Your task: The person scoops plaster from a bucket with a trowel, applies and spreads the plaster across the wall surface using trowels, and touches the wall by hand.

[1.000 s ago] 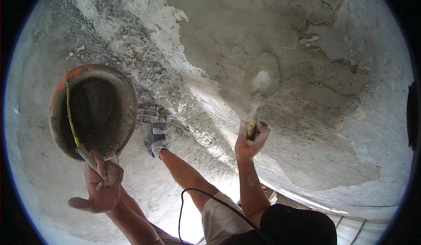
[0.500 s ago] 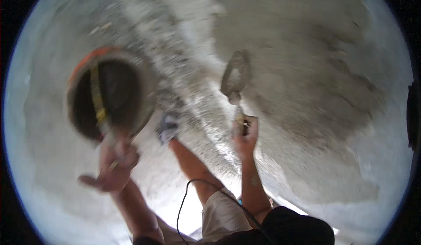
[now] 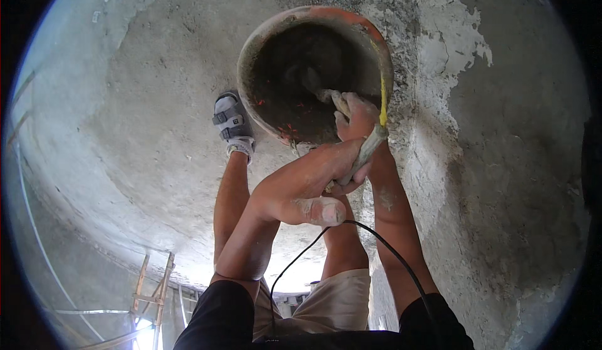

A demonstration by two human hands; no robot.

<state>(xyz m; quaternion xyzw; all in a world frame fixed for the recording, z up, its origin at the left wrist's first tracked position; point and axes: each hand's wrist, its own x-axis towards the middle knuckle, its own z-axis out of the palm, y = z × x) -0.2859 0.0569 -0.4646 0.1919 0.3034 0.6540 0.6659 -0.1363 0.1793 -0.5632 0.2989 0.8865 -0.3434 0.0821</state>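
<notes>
A round, mortar-smeared orange bucket (image 3: 248, 68) hangs in the upper middle, its dark inside facing me. My left hand (image 3: 307, 187) is closed around the bucket's pale tube-like handle grip (image 3: 370, 146), with the thumb sticking out. From that grip a yellow strap (image 3: 384, 96) runs up to the bucket's right rim. Reaching past the left hand, my right hand (image 3: 357, 117) is closed on the handle of a trowel (image 3: 340, 102) just inside the bucket's mouth. The trowel's blade is down in the dark inside, only dimly visible.
A rough wall patched with wet grey plaster (image 3: 514, 130) fills the right side. My sandalled foot (image 3: 233, 121) stands on the concrete floor (image 3: 157, 99) left of the bucket. A thin black cable (image 3: 401, 256) loops before me. Wooden poles (image 3: 150, 287) stand at lower left.
The bucket, held by my left hand, has shifted from left to the middle of the view. My right hand has brought the trowel from in front of the plaster into the bucket.
</notes>
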